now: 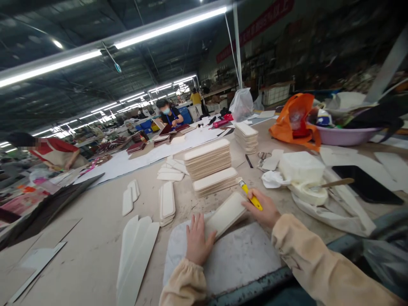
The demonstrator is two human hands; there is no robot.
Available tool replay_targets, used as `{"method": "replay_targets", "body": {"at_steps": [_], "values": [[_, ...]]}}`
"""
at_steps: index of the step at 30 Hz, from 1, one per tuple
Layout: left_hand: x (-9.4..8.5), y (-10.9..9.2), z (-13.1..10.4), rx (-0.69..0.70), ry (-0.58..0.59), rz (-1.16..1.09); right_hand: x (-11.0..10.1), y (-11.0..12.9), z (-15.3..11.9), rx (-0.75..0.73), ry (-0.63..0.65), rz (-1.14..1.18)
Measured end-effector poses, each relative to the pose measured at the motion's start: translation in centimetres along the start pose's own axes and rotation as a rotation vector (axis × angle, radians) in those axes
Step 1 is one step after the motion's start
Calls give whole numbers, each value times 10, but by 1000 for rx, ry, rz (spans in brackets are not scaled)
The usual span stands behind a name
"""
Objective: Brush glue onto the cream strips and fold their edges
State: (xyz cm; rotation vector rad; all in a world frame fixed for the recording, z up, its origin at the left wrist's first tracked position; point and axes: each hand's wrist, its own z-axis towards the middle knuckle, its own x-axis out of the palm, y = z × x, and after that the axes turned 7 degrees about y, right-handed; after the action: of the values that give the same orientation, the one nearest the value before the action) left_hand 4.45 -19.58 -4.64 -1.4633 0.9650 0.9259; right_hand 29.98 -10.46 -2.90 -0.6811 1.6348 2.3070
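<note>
A yellow-handled paintbrush (253,199) is gripped in my right hand (265,208), its bristles pointing up and left. Below the brush, a cream rectangular panel (225,214) lies tilted over a pale sheet (245,250) on the worktable. My left hand (199,239) rests at the panel's lower left end, fingers stretched out and spread. My right fingers are close to the panel's right edge; whether they touch it I cannot tell. Just beyond stand a tall stack of similar panels (208,159) and a lower stack (216,180).
Smaller panel stacks (167,202) and long white strips (137,250) lie left. On the right are a white tub (301,168), a glue-like bowl with a wooden stick (338,182), a black phone (366,182), scissors (264,157), an orange bag (290,119) and a purple basin (344,135). Co-workers work beyond.
</note>
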Motion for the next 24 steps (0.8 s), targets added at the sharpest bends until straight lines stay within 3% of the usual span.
{"method": "replay_targets", "body": {"at_steps": [5, 9, 13, 16, 19, 24], "values": [[-17, -13, 35, 157, 66, -357, -10, 5, 3, 22, -26, 454], [-24, -14, 41, 71, 172, -857, -22, -2, 11, 59, -156, 552], [-28, -8, 39, -48, 164, -1092, -25, -17, 19, 128, -302, 468], [-36, -4, 50, -113, 70, -1186, -21, -24, 29, 142, -344, 234], [-47, 1, 77, -174, -48, -1207, -16, -27, 48, 135, -343, 7], [-61, 15, 136, -286, -194, -1108, -2, -34, 97, 221, -381, -143]]}}
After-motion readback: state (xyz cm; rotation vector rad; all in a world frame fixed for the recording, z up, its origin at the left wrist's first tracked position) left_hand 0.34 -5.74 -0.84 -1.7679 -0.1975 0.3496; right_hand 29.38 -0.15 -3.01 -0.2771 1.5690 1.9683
